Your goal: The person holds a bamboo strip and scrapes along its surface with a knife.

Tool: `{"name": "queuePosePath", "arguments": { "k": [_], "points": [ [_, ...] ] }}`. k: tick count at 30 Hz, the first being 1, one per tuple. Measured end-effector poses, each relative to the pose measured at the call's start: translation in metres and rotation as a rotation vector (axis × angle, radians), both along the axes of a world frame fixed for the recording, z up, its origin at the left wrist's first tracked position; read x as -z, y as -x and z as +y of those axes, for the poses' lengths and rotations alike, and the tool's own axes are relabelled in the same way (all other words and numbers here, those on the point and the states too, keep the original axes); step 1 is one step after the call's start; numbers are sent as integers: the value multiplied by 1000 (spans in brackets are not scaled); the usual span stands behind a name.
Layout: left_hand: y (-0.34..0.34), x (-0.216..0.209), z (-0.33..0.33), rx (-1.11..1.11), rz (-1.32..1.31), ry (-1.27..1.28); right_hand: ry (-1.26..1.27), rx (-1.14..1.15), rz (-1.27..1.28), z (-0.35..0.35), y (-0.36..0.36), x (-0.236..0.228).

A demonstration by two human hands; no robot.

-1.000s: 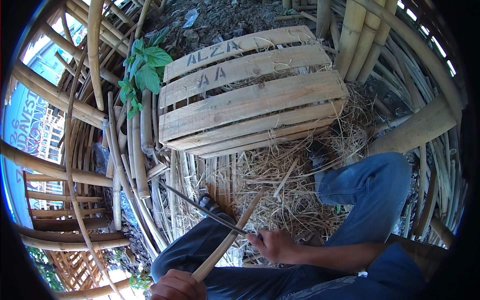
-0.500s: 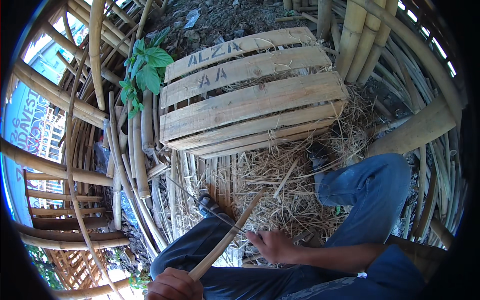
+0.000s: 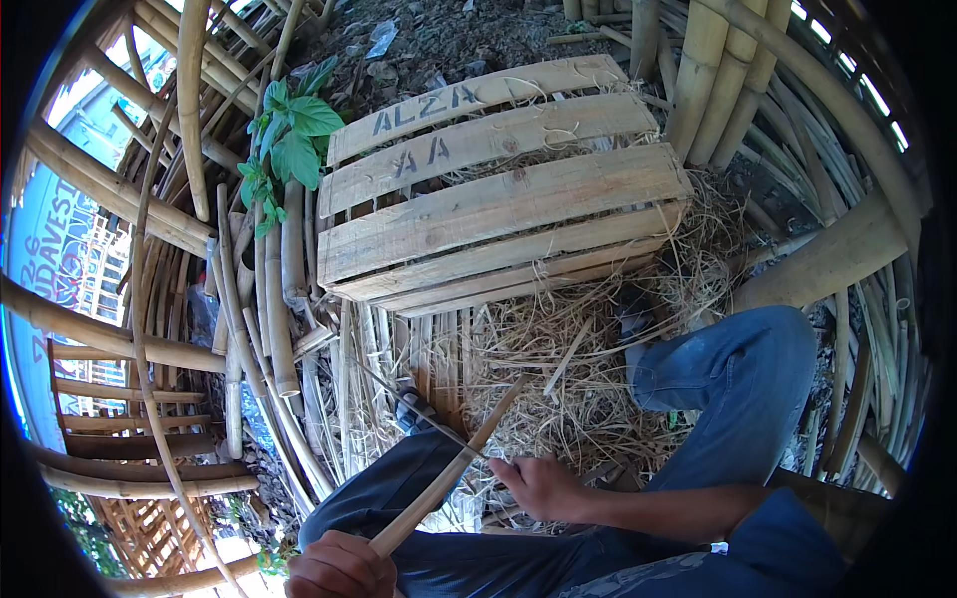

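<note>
My left hand [image 3: 341,566] is closed around the lower end of a long split bamboo strip [image 3: 431,495], which slants up and to the right past my bent legs. My right hand [image 3: 543,488] grips a knife [image 3: 446,432] with a long thin blade; most of its handle is hidden in the fingers. The blade lies across the strip, pointing up and to the left, and meets it a little below its far end. Pale shavings [image 3: 558,399] are heaped between my feet.
A slatted wooden crate [image 3: 508,214] lies ahead, on and beside the shavings. Bamboo poles [image 3: 284,299] and a leafy green plant [image 3: 296,135] stand to the left. Thick bamboo posts [image 3: 708,80] rise at the far right, and a bamboo fence [image 3: 130,339] runs along the left.
The bamboo strip and my left hand have shifted slightly down and to the left. The knife blade has tilted a little against the strip; my right hand has barely moved.
</note>
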State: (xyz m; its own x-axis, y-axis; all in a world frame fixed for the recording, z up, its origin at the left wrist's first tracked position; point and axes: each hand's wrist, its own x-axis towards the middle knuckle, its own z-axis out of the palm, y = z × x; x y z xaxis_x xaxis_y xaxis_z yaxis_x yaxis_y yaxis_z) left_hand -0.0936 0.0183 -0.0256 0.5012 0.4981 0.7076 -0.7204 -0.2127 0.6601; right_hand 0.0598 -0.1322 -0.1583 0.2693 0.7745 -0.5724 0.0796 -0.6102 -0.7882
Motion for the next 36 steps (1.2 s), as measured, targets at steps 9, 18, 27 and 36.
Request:
{"name": "queuePosePath", "arguments": {
  "k": [9, 18, 27, 36],
  "points": [
    [-3, 6, 11, 108, -44, 45, 34, -37, -17, 7, -3, 4],
    [8, 10, 2, 40, 50, 81, -4, -12, -29, -5, 12, -8],
    [13, 17, 2, 124, -43, 52, -21, 23, 6, -2, 10, -4],
    [-2, -8, -5, 325, 116, -11, -27, -35, 5, 0, 10, -3]
  ]
}}
